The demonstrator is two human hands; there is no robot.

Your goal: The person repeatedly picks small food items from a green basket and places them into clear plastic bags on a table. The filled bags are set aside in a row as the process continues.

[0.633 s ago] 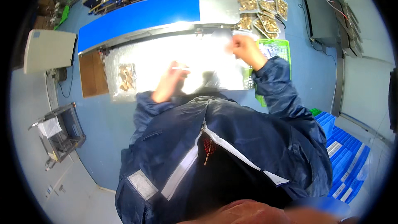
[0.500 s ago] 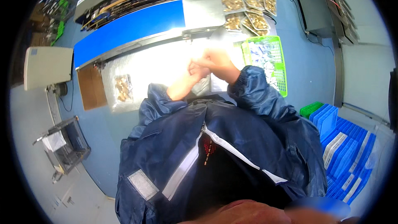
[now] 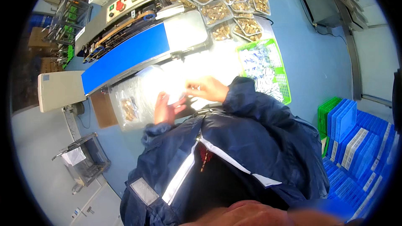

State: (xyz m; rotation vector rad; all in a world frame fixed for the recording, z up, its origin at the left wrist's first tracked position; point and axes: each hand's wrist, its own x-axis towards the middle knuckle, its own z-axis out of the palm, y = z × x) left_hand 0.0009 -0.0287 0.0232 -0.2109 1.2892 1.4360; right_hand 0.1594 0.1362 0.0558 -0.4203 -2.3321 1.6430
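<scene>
In the head view, your left hand [image 3: 164, 110] and right hand [image 3: 211, 88] face each other, near together over the brightly lit table [image 3: 224, 65]. The left grip looks loosely spread, thumb apart from fingers; the right has its fingers bent inward. Glare hides whether either pinches anything, so you can't tell from here. The clear plastic film [image 3: 147, 81] lies on the table's left part, just beyond your left hand, near a clear packet of brown pieces [image 3: 129, 109]. Expect the film to be light, limp and slippery, apt to cling or crease. You'd best take it by an edge or corner, between thumb and fingertip pads, without hard pulling.
</scene>
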